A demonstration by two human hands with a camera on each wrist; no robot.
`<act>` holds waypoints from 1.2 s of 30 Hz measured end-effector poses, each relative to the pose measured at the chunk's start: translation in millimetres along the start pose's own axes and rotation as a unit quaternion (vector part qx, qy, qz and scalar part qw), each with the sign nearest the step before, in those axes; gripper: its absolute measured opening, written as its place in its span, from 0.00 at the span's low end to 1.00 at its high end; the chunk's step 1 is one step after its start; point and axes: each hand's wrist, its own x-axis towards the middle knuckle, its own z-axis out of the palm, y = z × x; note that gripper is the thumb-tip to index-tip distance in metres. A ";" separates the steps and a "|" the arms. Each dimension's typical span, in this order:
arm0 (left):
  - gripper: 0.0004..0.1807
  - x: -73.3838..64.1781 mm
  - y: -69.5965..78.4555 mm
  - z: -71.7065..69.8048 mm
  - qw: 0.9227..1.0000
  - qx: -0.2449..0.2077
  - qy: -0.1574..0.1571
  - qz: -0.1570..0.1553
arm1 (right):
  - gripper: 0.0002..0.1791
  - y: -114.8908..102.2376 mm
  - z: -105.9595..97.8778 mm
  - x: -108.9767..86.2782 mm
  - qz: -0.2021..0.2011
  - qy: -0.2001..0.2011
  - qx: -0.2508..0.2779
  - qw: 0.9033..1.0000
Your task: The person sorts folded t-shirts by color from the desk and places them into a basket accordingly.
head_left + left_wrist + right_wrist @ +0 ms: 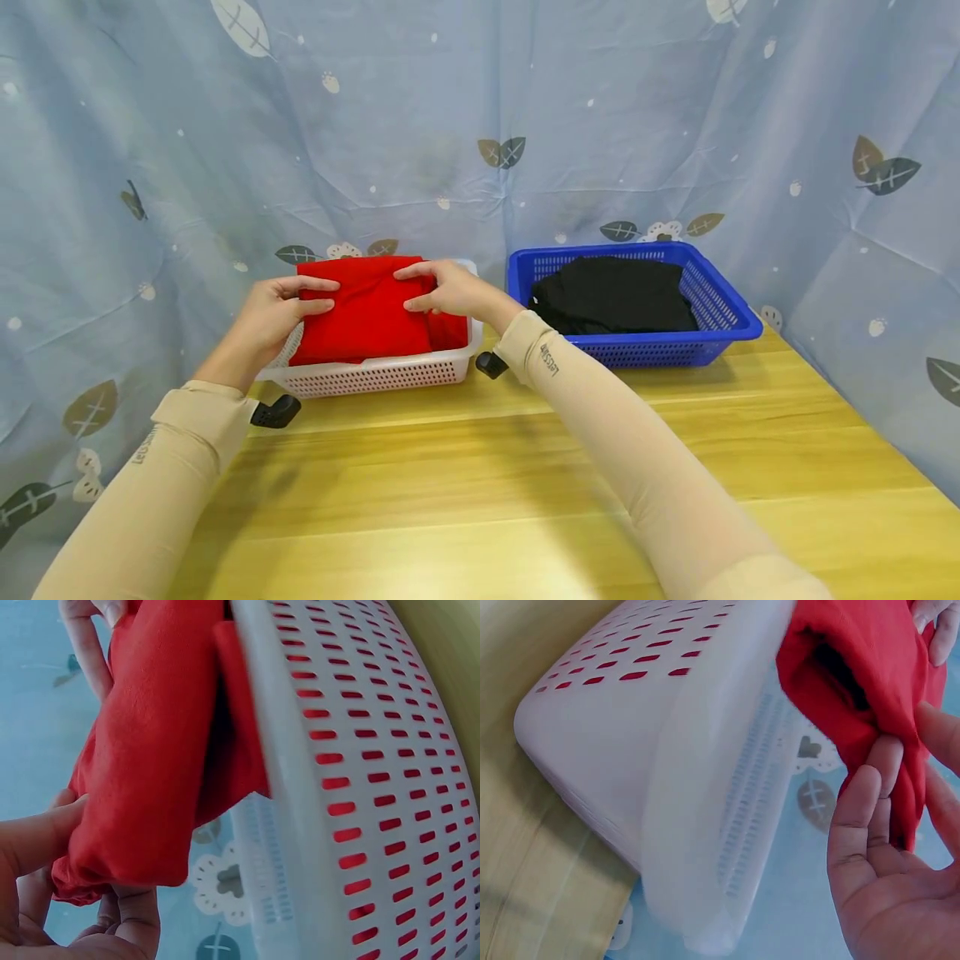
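Observation:
A folded red cloth (363, 312) lies over the white plastic basket (375, 377) on the left of the table. My left hand (270, 321) grips the cloth's left end, and in the left wrist view its thumb and fingers pinch the folded edge (142, 772). At the other end, my right hand (453, 292) holds the cloth between thumb and fingers, as the right wrist view shows (889, 877). More red fabric (450, 332) sits below it inside the basket and shows through the slots. Whether this is a garment, I cannot tell.
To the right stands a blue plastic basket (645, 337) holding folded black cloth (615, 296). Both baskets are at the back of the wooden table (420, 492), close to a blue leaf-patterned curtain (420, 108). Bare wood lies in front of them.

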 end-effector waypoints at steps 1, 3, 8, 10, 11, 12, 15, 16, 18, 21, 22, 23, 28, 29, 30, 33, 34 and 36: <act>0.25 2.5 -1.4 0.5 1.000 0.007 0.001 -0.004 | 0.31 0.7 1.1 1.6 0.005 0.002 -0.001 1.000; 0.25 6.8 -4.4 1.3 1.000 0.021 0.004 -0.011 | 0.31 1.7 3.5 4.7 0.012 0.008 -0.008 1.000; 0.25 13.4 -12.3 6.3 0.999 0.037 -0.008 -0.033 | 0.31 8.7 10.0 8.2 0.027 0.003 -0.046 0.999; 0.25 13.7 -15.5 9.0 0.998 0.039 -0.017 -0.044 | 0.32 12.3 13.0 8.0 0.036 -0.008 -0.060 0.997; 0.25 13.7 -17.0 10.0 0.998 0.042 -0.021 -0.048 | 0.32 13.7 14.2 7.8 0.041 -0.012 -0.066 0.997; 0.25 13.9 -18.3 11.1 0.997 0.044 -0.026 -0.051 | 0.32 14.8 15.2 7.3 0.046 -0.015 -0.070 0.996; 0.25 15.8 -21.1 13.8 0.997 0.054 -0.035 -0.053 | 0.33 16.0 17.6 5.4 0.062 -0.020 -0.069 0.995; 0.25 16.3 -22.2 14.5 0.996 0.059 -0.039 -0.054 | 0.33 16.3 18.3 4.9 0.066 -0.021 -0.069 0.995; 0.25 17.7 -25.8 15.4 0.995 0.069 -0.049 -0.057 | 0.33 16.5 20.0 4.1 0.073 -0.028 -0.064 0.995; 0.24 17.5 -30.9 13.6 0.992 0.088 -0.071 -0.059 | 0.34 18.3 24.4 5.8 0.085 -0.044 -0.051 0.994; 0.23 17.1 -32.3 13.0 0.991 0.089 -0.078 -0.059 | 0.34 19.1 25.8 6.6 0.090 -0.047 -0.048 0.994; 0.23 16.9 -33.5 12.1 0.990 0.093 -0.086 -0.058 | 0.35 19.7 27.2 7.1 0.096 -0.050 -0.043 0.993; 0.23 11.4 -38.9 3.7 0.984 0.140 -0.097 -0.060 | 0.35 17.7 37.5 11.0 0.115 -0.049 -0.077 0.989; 0.23 10.3 -39.7 1.6 0.981 0.157 -0.095 -0.063 | 0.35 16.5 39.7 11.8 0.116 -0.050 -0.094 0.988; 0.23 9.6 -40.9 -0.7 0.979 0.169 -0.093 -0.064 | 0.35 15.2 41.7 12.9 0.114 -0.052 -0.113 0.986; 0.23 8.2 -42.6 -5.2 0.973 0.201 -0.089 -0.066 | 0.37 12.9 45.5 14.7 0.109 -0.059 -0.161 0.979; 0.23 7.9 -42.5 -6.1 0.972 0.205 -0.087 -0.067 | 0.38 12.7 46.0 14.8 0.109 -0.061 -0.168 0.978; 0.24 7.7 -42.3 -6.9 0.972 0.208 -0.085 -0.067 | 0.39 12.9 46.0 14.4 0.109 -0.064 -0.172 0.977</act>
